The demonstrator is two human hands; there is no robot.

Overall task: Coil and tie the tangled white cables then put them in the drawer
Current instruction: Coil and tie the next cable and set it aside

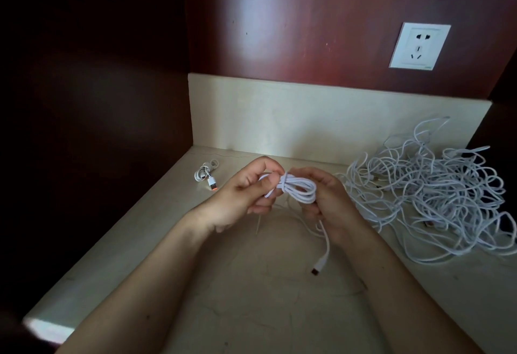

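Stone of a pale, veined counter fills the near ground, and our two bare forearms cross it from the near edge. Just beyond them a loose tail of white cable drops from under our right hand and ends in a small dark-tipped plug; we cannot tell whether that plug touches the stone or hangs just above it.

Above the middle of the counter we hold a small coil of white cable between both hands. Our left hand pinches one end of it, thumb against curled fingers, right where a few turns wrap across the loops. Our right hand curls its fingers round the other end.

Farther back on the left a short tied white cable bundle lies on the stone, well apart from our hands, its flat plug with an orange insert pointing toward us. To the right a large heap of tangled white cables sprawls near our right hand and reaches the pale stone upstand behind it.

Above the upstand rises a glossy red-brown wood panel, with a square white wall socket set in it on the right.
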